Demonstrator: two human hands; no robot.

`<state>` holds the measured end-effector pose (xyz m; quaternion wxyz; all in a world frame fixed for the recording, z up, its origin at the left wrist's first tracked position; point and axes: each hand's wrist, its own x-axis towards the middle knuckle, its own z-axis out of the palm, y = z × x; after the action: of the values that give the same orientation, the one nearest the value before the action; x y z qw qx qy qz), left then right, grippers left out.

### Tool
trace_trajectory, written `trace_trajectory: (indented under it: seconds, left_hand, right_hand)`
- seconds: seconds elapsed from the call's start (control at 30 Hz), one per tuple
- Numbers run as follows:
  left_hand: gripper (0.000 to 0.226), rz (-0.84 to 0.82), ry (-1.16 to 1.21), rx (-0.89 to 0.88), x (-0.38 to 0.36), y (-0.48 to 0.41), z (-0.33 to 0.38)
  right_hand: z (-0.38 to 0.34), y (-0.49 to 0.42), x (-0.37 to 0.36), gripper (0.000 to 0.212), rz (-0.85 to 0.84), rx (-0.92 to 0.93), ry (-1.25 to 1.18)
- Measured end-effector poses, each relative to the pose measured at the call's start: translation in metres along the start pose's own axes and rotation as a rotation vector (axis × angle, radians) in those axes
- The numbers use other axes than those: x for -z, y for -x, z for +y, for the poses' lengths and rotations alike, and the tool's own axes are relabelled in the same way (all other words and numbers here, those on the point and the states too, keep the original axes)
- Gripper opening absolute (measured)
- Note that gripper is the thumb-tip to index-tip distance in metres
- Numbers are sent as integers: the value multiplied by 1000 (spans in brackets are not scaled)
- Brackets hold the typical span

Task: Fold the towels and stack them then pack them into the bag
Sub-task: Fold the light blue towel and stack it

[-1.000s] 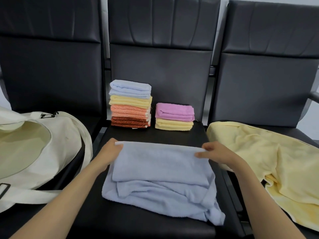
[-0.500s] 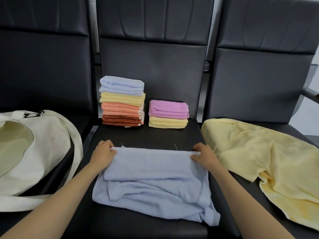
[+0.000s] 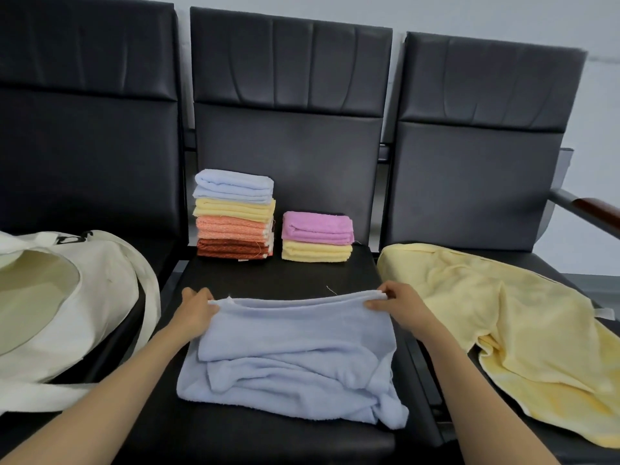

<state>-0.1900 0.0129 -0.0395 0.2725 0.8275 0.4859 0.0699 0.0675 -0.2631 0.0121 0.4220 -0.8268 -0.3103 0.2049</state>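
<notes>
Behind, black padded seats (image 3: 292, 273) — pale wall (image 3: 503, 15) above.

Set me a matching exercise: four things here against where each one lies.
Things
1. half-folded blue towel
2. cream bag
3. unfolded yellow towel
4. purple towel

Places
A. spread over the right chair
B. top of the shorter stack
C. on the left chair
D. front of the middle chair

Pairs: 1-D; 2-C; 3-A; 4-B
</notes>
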Motion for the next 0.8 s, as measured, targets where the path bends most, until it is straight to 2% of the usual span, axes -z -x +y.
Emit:
trace_trajectory:
  seconds: [0.1, 0.2, 0.27, 0.37, 0.43, 0.5, 0.57, 0.7, 0.8]
  left_hand:
    - [12, 67, 263, -95, 25, 9, 13]
    - [2, 61, 779, -228, 63, 24, 42]
    - [10, 25, 1136, -257, 92, 37, 64]
    - [12, 85, 1395, -313, 124, 43, 86]
    - [14, 139, 1311, -343, 133, 44, 93]
    - [18, 205, 1099, -353, 132, 45, 94]
    - [19, 258, 1023, -366, 130, 46, 92]
    - [13, 408, 983, -445, 137, 53, 96]
    - [10, 524, 890, -471, 148, 58, 106]
  right_hand:
    - [-15, 11, 17, 28, 16, 37, -51]
    - [-41, 17, 47, 25, 78, 149, -39]
    - [-64, 25, 67, 24, 147, 244, -210]
    - [-94, 36, 94, 27, 259, 368, -439]
    - [-104, 38, 103, 25, 232, 381, -446]
    - [-106, 36, 104, 23, 199, 345, -321]
    - [-107, 36, 102, 21, 212, 340, -255]
    - [-114, 42, 102, 17, 299, 388, -459]
    - [-124, 41, 101, 15, 305, 431, -484]
